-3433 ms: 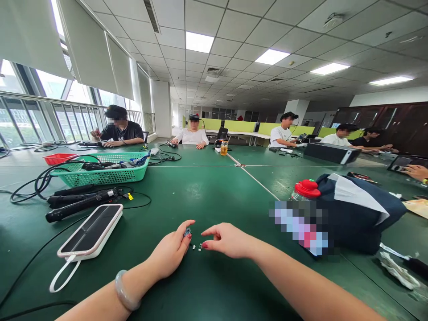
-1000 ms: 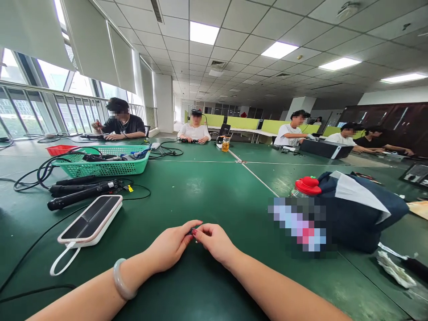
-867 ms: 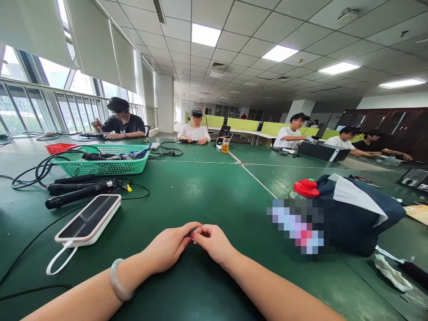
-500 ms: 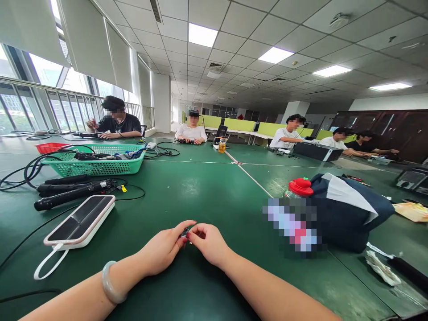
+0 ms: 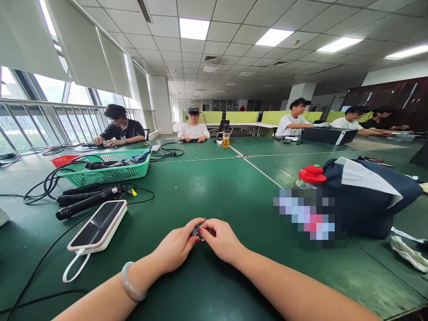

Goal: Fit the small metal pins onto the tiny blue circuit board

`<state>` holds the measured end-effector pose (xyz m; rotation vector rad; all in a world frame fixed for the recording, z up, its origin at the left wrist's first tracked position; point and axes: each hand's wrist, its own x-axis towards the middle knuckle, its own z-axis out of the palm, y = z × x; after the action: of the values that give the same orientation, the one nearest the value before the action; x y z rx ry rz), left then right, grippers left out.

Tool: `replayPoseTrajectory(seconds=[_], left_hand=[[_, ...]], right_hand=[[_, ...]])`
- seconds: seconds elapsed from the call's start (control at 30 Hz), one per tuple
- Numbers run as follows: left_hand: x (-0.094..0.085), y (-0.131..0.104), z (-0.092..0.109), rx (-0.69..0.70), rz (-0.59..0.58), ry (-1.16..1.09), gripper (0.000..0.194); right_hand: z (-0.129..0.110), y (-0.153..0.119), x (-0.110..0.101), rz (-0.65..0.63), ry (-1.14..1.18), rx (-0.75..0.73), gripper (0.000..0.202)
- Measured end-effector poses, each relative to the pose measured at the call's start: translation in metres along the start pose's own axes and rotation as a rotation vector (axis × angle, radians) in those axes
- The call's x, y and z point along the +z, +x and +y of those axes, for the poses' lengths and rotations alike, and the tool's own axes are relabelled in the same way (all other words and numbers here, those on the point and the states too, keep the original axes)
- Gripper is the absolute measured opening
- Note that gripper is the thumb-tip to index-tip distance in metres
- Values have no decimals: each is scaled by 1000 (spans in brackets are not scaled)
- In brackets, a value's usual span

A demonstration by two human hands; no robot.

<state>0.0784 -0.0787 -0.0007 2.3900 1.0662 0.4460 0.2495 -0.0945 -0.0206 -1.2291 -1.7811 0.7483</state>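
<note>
Above the green table, close in front of me, my two hands meet fingertip to fingertip. My left hand [image 5: 175, 247], with a pale bangle [image 5: 131, 281] on its wrist, grips a small dark bluish piece [image 5: 195, 230] between thumb and forefinger. Fine detail shows on the piece, but it is too small to name. Thumb and forefinger of my right hand [image 5: 223, 241] are closed at the right side of the same piece. A tiny whitish tip shows just below these fingers. The right fingers hide part of the piece.
To the left lie a phone [image 5: 100, 225] on a white block, black rod-like handles [image 5: 88, 203] and a green basket [image 5: 107, 174] with cables. On the right stand a red-lidded jar [image 5: 311, 174] and a dark bag [image 5: 364, 200]. Several people sit around the far table [image 5: 203, 196].
The view has swung slightly left, so everything on the table appears further right. My hands keep their grip on the small piece, with little change in the fingers.
</note>
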Motion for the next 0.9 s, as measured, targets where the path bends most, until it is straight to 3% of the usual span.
replayPoseTrajectory(seconds=[0.9], left_hand=[[-2, 1, 3, -35, 66, -69, 41]], right_hand=[[0, -1, 1, -9, -21, -13, 18]])
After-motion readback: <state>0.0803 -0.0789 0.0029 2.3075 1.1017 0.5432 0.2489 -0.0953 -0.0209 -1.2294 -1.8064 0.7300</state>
